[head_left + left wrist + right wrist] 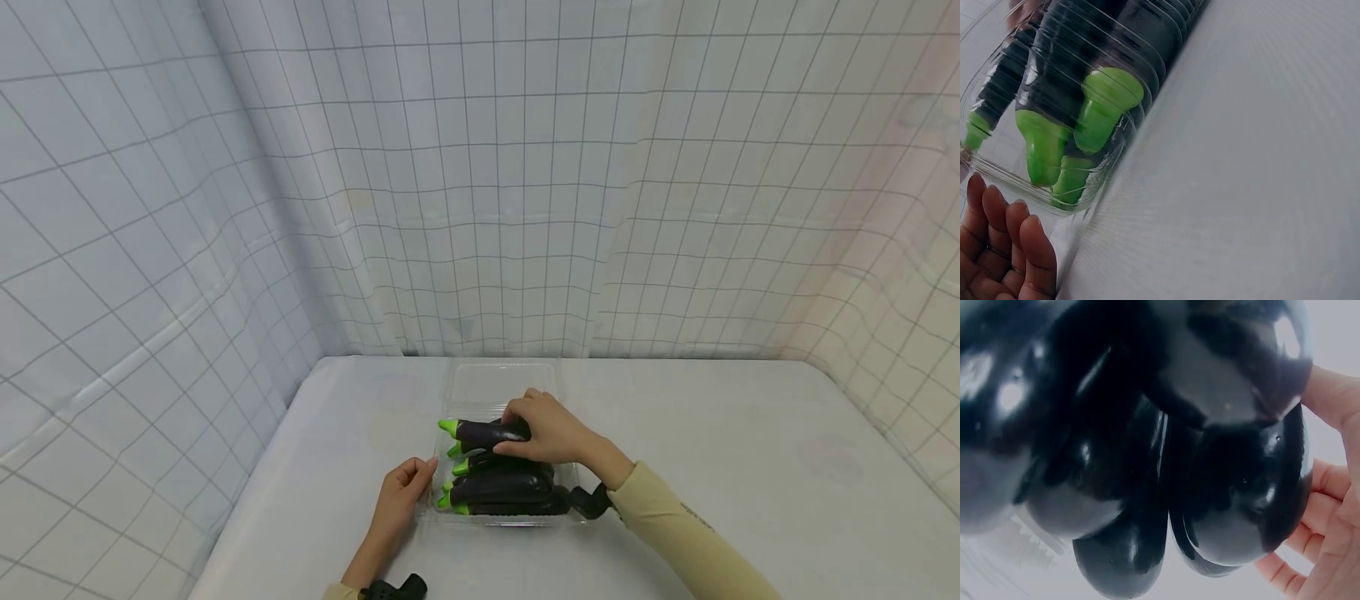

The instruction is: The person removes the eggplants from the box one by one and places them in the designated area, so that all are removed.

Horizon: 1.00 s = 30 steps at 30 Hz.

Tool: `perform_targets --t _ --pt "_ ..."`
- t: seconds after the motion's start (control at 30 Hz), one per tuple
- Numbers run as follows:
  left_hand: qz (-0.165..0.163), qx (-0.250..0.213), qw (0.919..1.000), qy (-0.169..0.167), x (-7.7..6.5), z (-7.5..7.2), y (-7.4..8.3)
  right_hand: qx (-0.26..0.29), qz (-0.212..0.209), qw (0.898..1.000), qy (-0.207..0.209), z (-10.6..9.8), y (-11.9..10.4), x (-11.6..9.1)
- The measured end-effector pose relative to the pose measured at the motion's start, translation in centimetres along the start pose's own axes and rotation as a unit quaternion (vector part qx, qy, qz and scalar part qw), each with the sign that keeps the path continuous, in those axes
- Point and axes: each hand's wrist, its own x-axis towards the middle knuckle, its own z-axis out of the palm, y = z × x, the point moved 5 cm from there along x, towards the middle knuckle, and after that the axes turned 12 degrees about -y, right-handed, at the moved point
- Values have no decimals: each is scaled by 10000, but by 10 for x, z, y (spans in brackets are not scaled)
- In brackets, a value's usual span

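Observation:
Several dark purple eggplants with bright green stem ends lie side by side and stacked in a clear plastic container, green ends to the left. My right hand reaches over the far side and grips the upper eggplant near its rounded end. In the right wrist view, the thumb and fingers wrap the side of the glossy eggplants. At the container's left edge, my left hand pinches the rim, fingers curled. The left wrist view shows its fingertips right at the clear wall, below the green stem ends.
The container's clear lid lies folded back behind it. Both stand on a white-covered table. White curtains with a dark grid hang behind the table and at its sides.

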Motion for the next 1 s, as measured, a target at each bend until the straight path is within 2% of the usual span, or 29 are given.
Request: perform_targets --t 0.57,1.0 --pt "-60 73 10000 -13 0 1 -2 619 99 9974 349 -5 3 -7" --pt "41 159 9999 -33 -1 0 2 780 194 9909 1079 -14 7 -16"
